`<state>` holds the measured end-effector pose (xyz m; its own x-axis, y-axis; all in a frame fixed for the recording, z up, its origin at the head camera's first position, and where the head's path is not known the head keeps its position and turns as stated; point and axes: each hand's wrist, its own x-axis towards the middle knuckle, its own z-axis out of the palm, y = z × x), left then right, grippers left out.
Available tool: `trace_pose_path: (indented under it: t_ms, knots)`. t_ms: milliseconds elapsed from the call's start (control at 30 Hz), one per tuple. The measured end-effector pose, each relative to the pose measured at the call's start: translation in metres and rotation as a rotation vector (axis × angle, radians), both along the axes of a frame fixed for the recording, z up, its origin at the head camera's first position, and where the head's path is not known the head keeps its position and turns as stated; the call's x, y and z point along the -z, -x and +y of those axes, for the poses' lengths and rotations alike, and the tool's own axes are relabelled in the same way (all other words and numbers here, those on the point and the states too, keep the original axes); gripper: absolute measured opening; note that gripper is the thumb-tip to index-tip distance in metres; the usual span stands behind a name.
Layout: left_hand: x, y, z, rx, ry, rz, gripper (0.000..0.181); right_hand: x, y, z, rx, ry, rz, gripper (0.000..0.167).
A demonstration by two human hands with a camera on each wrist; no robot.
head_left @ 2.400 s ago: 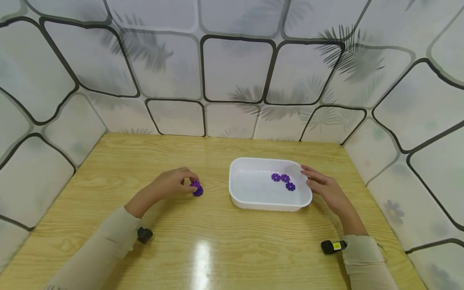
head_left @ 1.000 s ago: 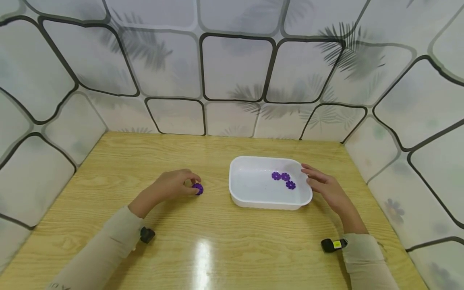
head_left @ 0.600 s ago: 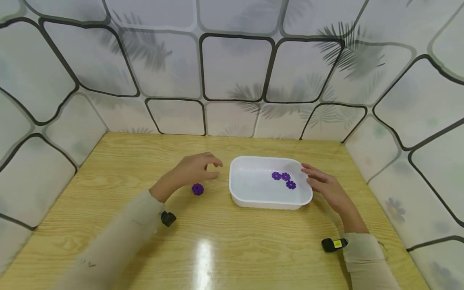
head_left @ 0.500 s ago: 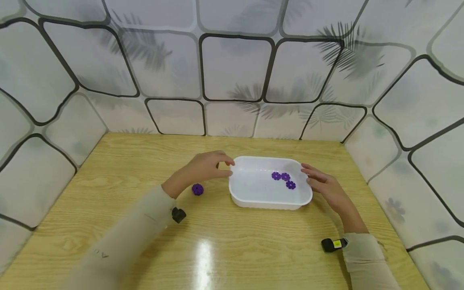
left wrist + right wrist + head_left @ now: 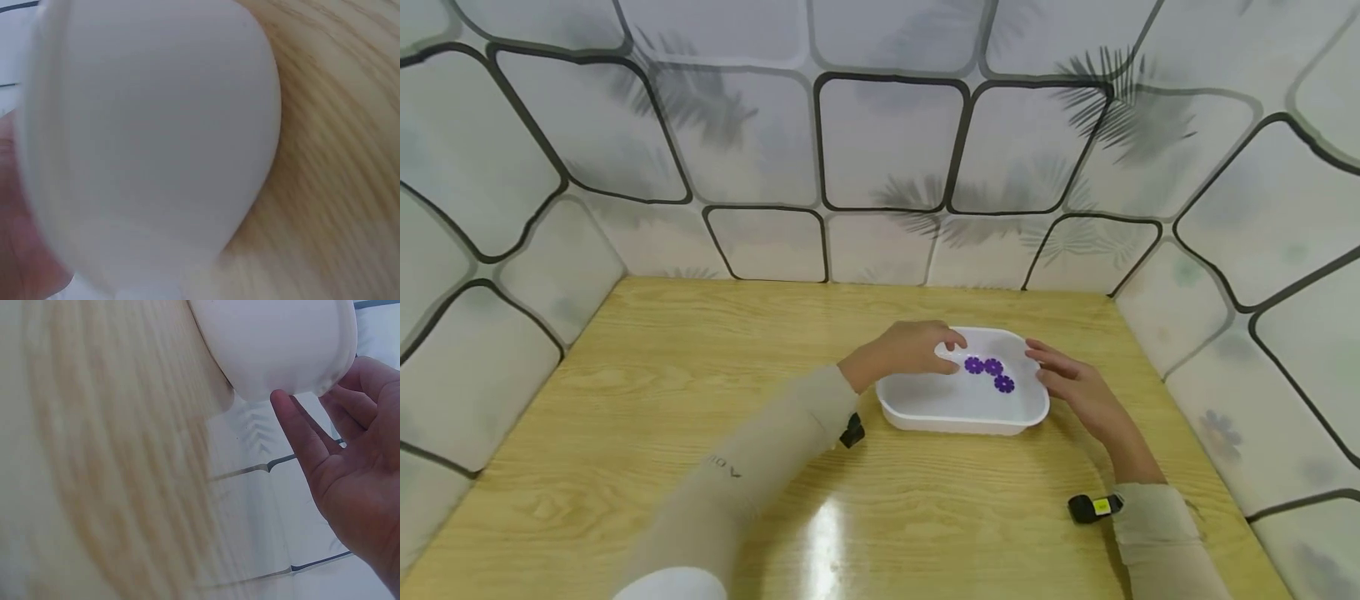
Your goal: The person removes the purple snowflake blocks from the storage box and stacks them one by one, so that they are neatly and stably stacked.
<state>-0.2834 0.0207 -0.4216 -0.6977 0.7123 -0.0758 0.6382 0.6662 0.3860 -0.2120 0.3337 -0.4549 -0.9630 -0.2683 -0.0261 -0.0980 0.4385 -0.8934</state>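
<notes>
In the head view, the left hand (image 5: 908, 348) is over the left half of the white tray (image 5: 925, 397), thumb and fingers apart with nothing visible between them. Just right of its fingertips lie three purple flower-shaped pieces (image 5: 1003, 384) on the tray floor. The right hand (image 5: 1086, 398) touches the tray's right end with fairly straight fingers. The left wrist view shows the tray wall (image 5: 162, 137) large, with part of the left hand (image 5: 25, 237) beyond it. In the right wrist view, the right hand's fingers (image 5: 290, 415) meet the tray (image 5: 281, 344).
A wooden table (image 5: 647, 400) extends around the tray. Patterned walls (image 5: 891, 146) stand behind it and on both sides. The left sleeve (image 5: 775, 442) crosses the table in front and to the left of the tray, covering part of the surface.
The left hand has let go of the round purple stack on the table and moved right, over the tray. The sleeve now covers the stack's spot. The right hand has stayed at the tray.
</notes>
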Motion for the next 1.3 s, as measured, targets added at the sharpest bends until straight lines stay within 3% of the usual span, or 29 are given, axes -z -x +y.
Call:
trace_pose_path:
  t_ms: [200, 433, 1100, 1300]
  knots:
    - [0.017, 0.005, 0.029, 0.044, -0.005, -0.04, 0.053, 0.001, -0.003, 0.002, 0.01, -0.004, -0.01, 0.046]
    - [0.038, 0.011, 0.041, 0.066, -0.006, -0.045, 0.055, 0.0, -0.001, 0.003, 0.011, 0.004, -0.007, 0.048]
    - [0.043, 0.007, 0.043, 0.05, 0.048, 0.008, 0.048, -0.001, 0.001, 0.003, 0.0, -0.008, 0.003, 0.049]
    - [0.046, 0.007, 0.045, 0.065, 0.028, 0.018, 0.037, 0.0, 0.001, 0.003, 0.002, -0.001, 0.003, 0.049]
